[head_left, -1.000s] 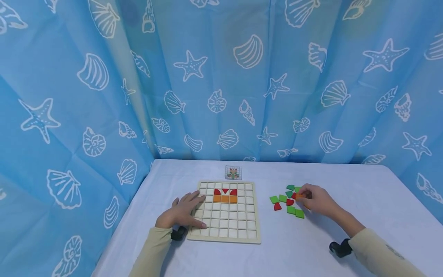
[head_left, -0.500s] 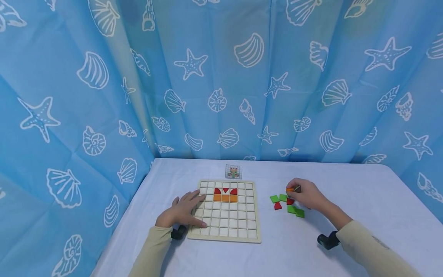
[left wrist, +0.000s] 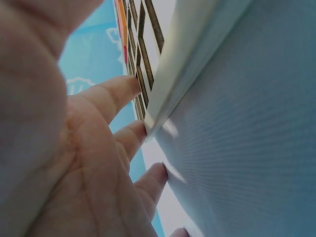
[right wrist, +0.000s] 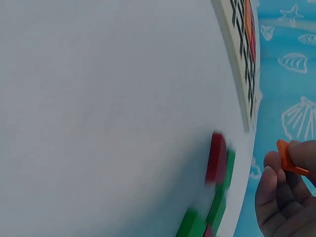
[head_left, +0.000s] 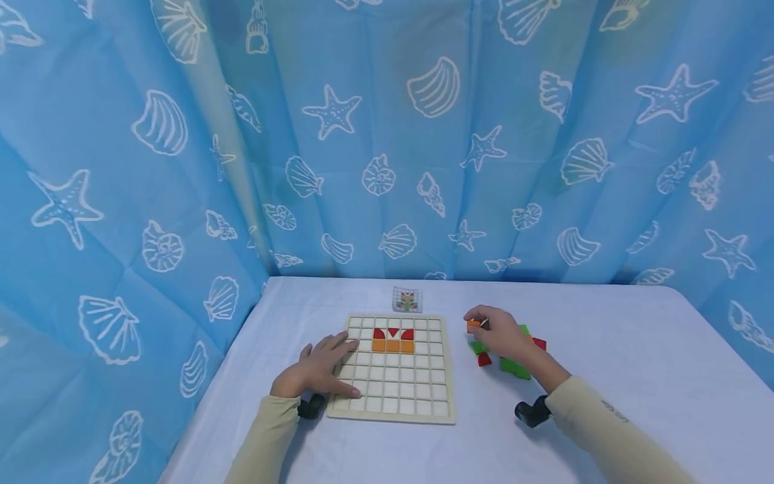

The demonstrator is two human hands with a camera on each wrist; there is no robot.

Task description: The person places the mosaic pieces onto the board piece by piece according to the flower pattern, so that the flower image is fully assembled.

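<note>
My right hand (head_left: 498,333) pinches an orange tile (head_left: 474,325) between thumb and fingers, raised just right of the board. In the right wrist view the orange tile (right wrist: 285,157) is tipped on edge in the fingertips. My left hand (head_left: 317,372) lies spread over the left side of the cream grid board (head_left: 393,420). In the left wrist view its fingertips (left wrist: 131,85) rest along the board's edge. Near the board's top sit red pieces (head_left: 393,333), with a row of orange squares (head_left: 393,346) directly below.
Loose green tiles (head_left: 514,368) and a red tile (head_left: 484,359) lie right of the board, partly hidden under my right hand and forearm. A small picture card (head_left: 408,300) lies behind the board. A blue shell-print curtain (head_left: 375,222) closes off the back.
My right hand has moved left from the loose tiles toward the board, carrying the orange tile. Other loose tiles show again to its right. My left hand has stayed put.
</note>
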